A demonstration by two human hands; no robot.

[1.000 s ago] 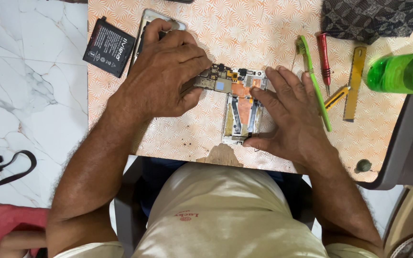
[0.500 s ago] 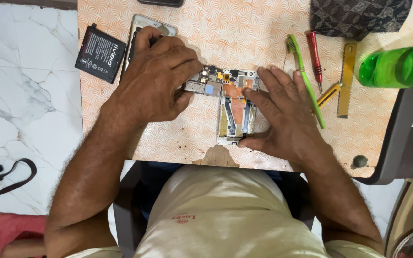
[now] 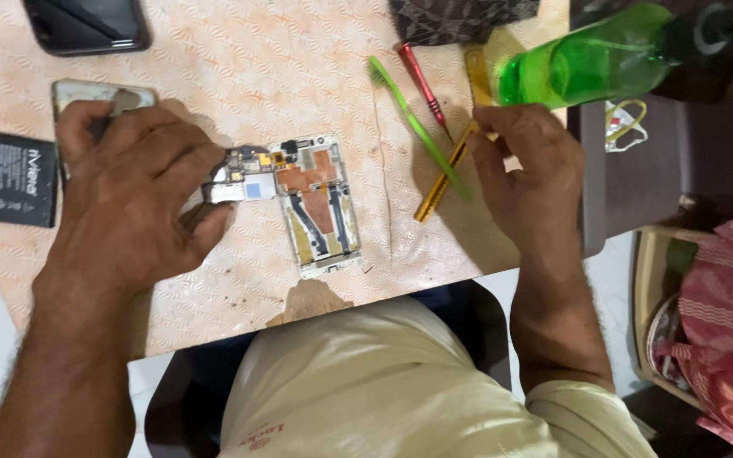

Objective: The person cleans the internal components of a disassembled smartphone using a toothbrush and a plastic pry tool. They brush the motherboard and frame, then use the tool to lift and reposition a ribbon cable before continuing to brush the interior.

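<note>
An opened phone frame (image 3: 320, 203) lies on the patterned table (image 3: 248, 76), its circuit board (image 3: 243, 181) lifted out at the left end. My left hand (image 3: 133, 191) pinches that board with thumb and fingers. My right hand (image 3: 528, 174) has left the phone and rests over the tools at the right, fingers curled on a yellow-handled tool (image 3: 443, 174). A green toothbrush (image 3: 417, 127) and a red screwdriver (image 3: 422, 80) lie just left of that hand.
A black battery (image 3: 6, 176) and a grey back cover (image 3: 99, 93) lie at the left, a dark phone (image 3: 86, 24) at the top. A green bottle (image 3: 591, 64) and a dark pouch (image 3: 460, 19) sit top right. Red striped cloth (image 3: 727, 331) fills a basket beside the table.
My right hand has lifted off the phone frame and moved right to the yellow tool. The left hand stays on the circuit board. The camera has moved closer and to the right.
</note>
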